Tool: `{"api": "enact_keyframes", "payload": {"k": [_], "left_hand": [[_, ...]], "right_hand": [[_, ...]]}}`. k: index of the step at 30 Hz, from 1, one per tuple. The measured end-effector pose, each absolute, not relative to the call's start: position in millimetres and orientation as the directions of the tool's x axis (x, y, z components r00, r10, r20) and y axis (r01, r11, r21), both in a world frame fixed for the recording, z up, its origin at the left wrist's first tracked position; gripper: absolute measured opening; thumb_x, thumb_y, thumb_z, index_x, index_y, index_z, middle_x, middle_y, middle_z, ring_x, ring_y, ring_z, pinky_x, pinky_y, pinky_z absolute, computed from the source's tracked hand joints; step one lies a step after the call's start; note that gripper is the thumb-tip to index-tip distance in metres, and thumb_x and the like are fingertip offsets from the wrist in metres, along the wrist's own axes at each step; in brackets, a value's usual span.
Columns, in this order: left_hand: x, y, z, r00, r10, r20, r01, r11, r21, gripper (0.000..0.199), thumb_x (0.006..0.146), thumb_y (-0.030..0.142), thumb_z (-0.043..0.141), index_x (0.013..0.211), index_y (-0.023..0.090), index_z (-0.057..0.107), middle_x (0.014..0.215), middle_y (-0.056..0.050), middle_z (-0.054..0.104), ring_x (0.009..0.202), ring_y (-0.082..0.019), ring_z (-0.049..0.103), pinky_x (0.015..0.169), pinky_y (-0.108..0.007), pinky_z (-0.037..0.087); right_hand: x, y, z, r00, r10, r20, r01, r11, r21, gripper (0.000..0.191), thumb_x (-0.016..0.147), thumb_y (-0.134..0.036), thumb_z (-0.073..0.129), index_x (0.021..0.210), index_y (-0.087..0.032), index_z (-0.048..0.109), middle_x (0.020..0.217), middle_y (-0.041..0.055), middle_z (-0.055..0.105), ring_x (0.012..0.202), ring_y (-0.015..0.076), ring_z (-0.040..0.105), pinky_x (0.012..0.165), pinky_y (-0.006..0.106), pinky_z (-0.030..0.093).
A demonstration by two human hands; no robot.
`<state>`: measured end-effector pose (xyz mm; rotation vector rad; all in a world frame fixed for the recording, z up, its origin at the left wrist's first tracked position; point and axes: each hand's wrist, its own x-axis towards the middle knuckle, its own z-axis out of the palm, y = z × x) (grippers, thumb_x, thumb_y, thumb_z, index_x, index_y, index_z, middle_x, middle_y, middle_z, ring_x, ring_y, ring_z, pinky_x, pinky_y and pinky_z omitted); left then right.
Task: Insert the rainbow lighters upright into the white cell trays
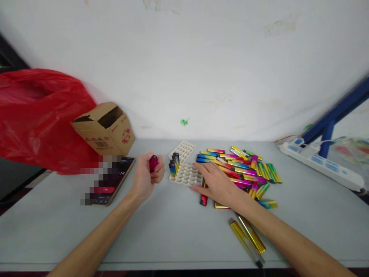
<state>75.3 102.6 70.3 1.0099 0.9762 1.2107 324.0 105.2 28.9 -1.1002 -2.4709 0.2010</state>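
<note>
My left hand (148, 175) is closed around a magenta lighter (153, 163) with a dark top, held upright left of the trays. My right hand (216, 181) lies palm down with its fingers stretched out, over the near left part of a pile of shiny multicoloured lighters (249, 172). Its fingertips reach the right edge of a cream tray (186, 175) with round hollows. Several blue-and-yellow lighters (173, 169) stand upright along that tray's left side. Behind it lies a second cream tray (184, 149). What is under my right palm is hidden.
A phone (119, 184) lies left of my left hand. Behind it stand an open cardboard box (111, 132) and a red plastic bag (43, 119). A white power strip (323, 163) lies at the right. Gold lighter-like pieces (248, 234) and a box cutter (253, 254) are near the front edge.
</note>
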Motion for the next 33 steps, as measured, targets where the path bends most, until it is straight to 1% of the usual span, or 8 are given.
{"api": "enact_keyframes", "payload": {"k": [12,15,18,20,23,27,29,33], "left_hand": [[83,102,61,0.118,0.992,-0.042,-0.271,0.073,0.96,0.05,0.087,0.06,0.051,0.057,0.022,0.039,0.049,0.009,0.016,0.042,-0.008,0.014,0.043,-0.021,0.014],[84,103,63,0.092,0.996,0.011,-0.293,0.016,0.956,0.05,0.09,0.066,0.05,0.068,0.021,0.047,0.049,0.009,0.023,0.041,-0.007,0.017,0.043,-0.02,0.015],[82,106,62,0.052,0.993,0.108,-0.289,-0.089,0.953,0.038,0.092,0.06,0.056,0.085,0.024,0.046,0.05,0.01,0.037,0.039,-0.009,0.026,0.041,-0.02,0.022],[79,110,60,0.032,0.984,0.178,-0.217,-0.167,0.962,0.031,0.094,0.052,0.058,0.091,0.025,0.043,0.055,0.008,0.049,0.042,-0.012,0.039,0.042,-0.021,0.033],[72,114,61,0.021,0.954,0.299,-0.032,-0.298,0.954,0.026,0.099,0.048,0.056,0.096,0.023,0.05,0.071,0.004,0.063,0.059,-0.014,0.057,0.057,-0.027,0.05],[59,114,72,0.021,0.899,0.437,0.229,-0.429,0.874,0.03,0.094,0.049,0.066,0.094,0.019,0.066,0.081,-0.002,0.065,0.072,-0.015,0.062,0.067,-0.027,0.053],[51,112,79,0.075,0.896,0.437,0.282,-0.439,0.853,0.029,0.089,0.047,0.073,0.092,0.018,0.07,0.08,-0.003,0.067,0.069,-0.015,0.062,0.064,-0.028,0.053],[40,112,82,0.294,0.918,0.268,0.346,-0.363,0.865,0.028,0.086,0.045,0.077,0.096,0.019,0.074,0.078,-0.004,0.073,0.068,-0.018,0.068,0.066,-0.03,0.059]], "right_hand": [[322,103,30,-0.565,0.771,0.293,0.717,0.635,-0.287,0.07,0.091,-0.044,0.075,0.148,-0.015,0.046,0.137,0.0194,0.066,0.132,0.0357,0.059,0.12,0.061,0.036],[325,105,30,-0.565,0.769,0.297,0.716,0.637,-0.285,0.07,0.092,-0.044,0.074,0.148,-0.014,0.046,0.136,0.0195,0.066,0.13,0.0363,0.058,0.118,0.061,0.037],[327,106,30,-0.565,0.766,0.308,0.712,0.641,-0.287,0.069,0.093,-0.044,0.072,0.148,-0.013,0.046,0.136,0.0197,0.065,0.131,0.0363,0.057,0.117,0.059,0.038],[329,107,29,-0.562,0.767,0.309,0.713,0.639,-0.289,0.068,0.094,-0.044,0.071,0.148,-0.012,0.045,0.136,0.0196,0.065,0.131,0.0361,0.056,0.118,0.059,0.036],[329,108,29,-0.561,0.774,0.295,0.718,0.632,-0.291,0.069,0.095,-0.046,0.07,0.149,-0.012,0.045,0.135,0.0192,0.065,0.132,0.0362,0.056,0.12,0.059,0.034],[329,108,28,-0.565,0.774,0.285,0.725,0.631,-0.275,0.067,0.095,-0.047,0.069,0.148,-0.011,0.047,0.136,0.0194,0.065,0.133,0.036,0.057,0.122,0.058,0.032],[329,108,28,-0.567,0.771,0.289,0.726,0.634,-0.269,0.067,0.096,-0.048,0.068,0.148,-0.012,0.047,0.137,0.0195,0.065,0.133,0.0361,0.057,0.122,0.058,0.032],[329,108,29,-0.569,0.767,0.297,0.723,0.638,-0.264,0.065,0.098,-0.049,0.065,0.148,-0.013,0.046,0.138,0.0195,0.065,0.134,0.0352,0.057,0.122,0.058,0.032]]}}
